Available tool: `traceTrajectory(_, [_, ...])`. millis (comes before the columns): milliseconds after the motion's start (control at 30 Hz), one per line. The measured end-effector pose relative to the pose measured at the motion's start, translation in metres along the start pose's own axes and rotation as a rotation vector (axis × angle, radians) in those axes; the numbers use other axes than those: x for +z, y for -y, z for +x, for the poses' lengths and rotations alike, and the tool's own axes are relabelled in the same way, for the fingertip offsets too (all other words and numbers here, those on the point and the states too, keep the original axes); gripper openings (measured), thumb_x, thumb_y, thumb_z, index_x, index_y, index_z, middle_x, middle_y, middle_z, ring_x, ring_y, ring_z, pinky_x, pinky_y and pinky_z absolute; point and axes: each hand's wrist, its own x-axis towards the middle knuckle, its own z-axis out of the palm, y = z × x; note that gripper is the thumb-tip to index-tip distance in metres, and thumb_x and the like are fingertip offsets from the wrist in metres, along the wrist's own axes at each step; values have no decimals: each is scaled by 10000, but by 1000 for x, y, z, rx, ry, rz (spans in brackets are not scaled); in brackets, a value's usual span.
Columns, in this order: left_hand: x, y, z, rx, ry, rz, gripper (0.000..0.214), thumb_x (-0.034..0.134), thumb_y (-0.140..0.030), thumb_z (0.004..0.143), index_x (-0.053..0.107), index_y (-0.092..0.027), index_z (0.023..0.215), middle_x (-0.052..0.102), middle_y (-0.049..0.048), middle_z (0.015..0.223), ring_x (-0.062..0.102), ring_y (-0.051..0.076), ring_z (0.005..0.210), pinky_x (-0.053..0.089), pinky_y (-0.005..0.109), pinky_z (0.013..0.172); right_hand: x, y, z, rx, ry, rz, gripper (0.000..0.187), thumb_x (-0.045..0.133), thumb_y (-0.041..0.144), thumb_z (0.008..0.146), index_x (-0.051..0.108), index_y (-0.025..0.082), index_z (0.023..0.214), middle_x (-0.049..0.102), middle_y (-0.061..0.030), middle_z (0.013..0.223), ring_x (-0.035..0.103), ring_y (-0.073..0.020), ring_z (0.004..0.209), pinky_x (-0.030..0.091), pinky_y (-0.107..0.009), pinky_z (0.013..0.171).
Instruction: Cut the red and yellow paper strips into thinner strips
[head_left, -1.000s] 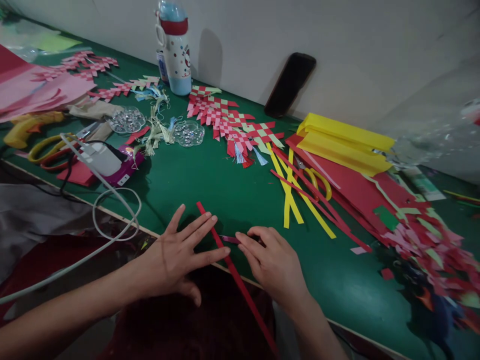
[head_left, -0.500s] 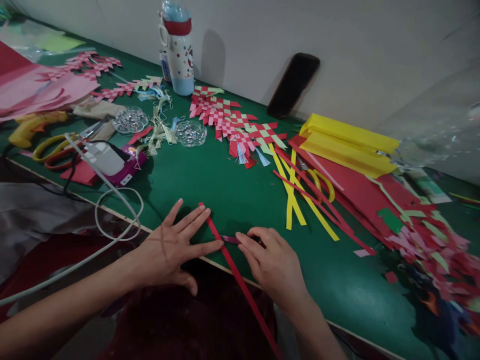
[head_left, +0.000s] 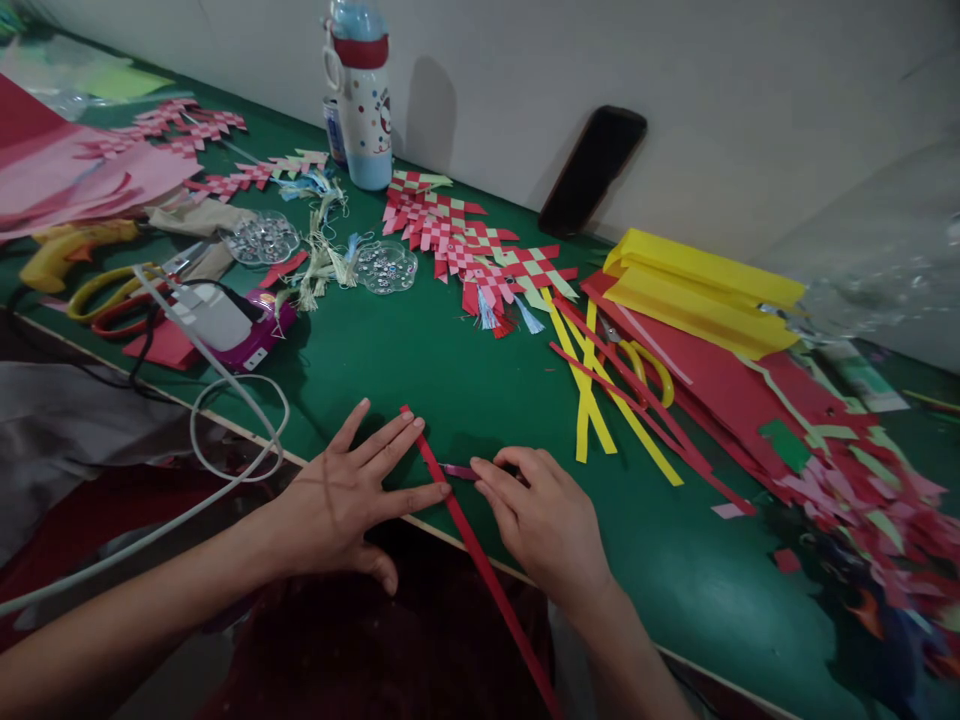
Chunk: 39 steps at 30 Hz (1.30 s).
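A long red paper strip [head_left: 480, 560] runs slantwise over the table's front edge and hangs down towards me. My left hand [head_left: 356, 490] lies with fingers spread, its fingertips pressing the strip's upper end onto the green tabletop. From the right, my right hand [head_left: 544, 520] grips a small purple craft knife [head_left: 459, 471] in curled fingers. The knife's thin tip meets the strip between the pressing fingertips of my left hand. Part of the knife's handle is hidden in my right hand.
Yellow paper strips [head_left: 583, 400], scissors [head_left: 660, 375] and red sheets [head_left: 697, 390] lie to the right. Woven paper fish [head_left: 465, 245], a bead dish [head_left: 386, 268] and a bottle [head_left: 367, 110] stand farther back. A white cable [head_left: 217, 485] loops at left beside a purple power block [head_left: 266, 325].
The knife has shifted very slightly away from the table's front edge along the strip. My left hand stays in place on the strip; the view has moved a touch.
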Motion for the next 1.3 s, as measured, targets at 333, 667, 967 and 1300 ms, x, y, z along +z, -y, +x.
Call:
traceTrajectory(333, [-1, 0, 1, -3, 7, -30, 941, 432, -862, 685, 221, -431, 1494, 99, 179, 1601, 204, 420, 1438, 4, 679, 1097, 3, 3, 8, -3, 24, 3, 252, 506, 257, 957, 699, 251, 1118, 660, -61, 969, 576, -172, 867, 466, -295, 766])
traceTrajectory(667, [1, 1, 0, 1, -13, -35, 948, 431, -870, 676, 241, -426, 1492, 139, 171, 1598, 208, 412, 1438, -6, 666, 1105, 5, 3, 15, -4, 31, 17, 251, 515, 255, 952, 696, 249, 1127, 658, -59, 970, 572, -177, 875, 467, -302, 776])
traceTrajectory(967, [1, 1, 0, 9, -20, -5, 965, 464, -854, 681, 208, -417, 1502, 152, 165, 1597, 239, 416, 1426, 8, 682, 1097, 6, 0, 18, 30, 12, -1, 246, 525, 268, 949, 696, 253, 1125, 653, -63, 970, 574, -173, 867, 473, -293, 761])
traceTrajectory(1300, [3, 11, -1, -3, -43, 40, 998, 460, -857, 683, 265, -329, 1507, 195, 217, 1574, 297, 431, 1398, -23, 699, 1082, 5, 1, 17, 30, 15, 1, 250, 522, 272, 951, 690, 248, 1134, 646, -62, 971, 565, -177, 865, 466, -299, 754])
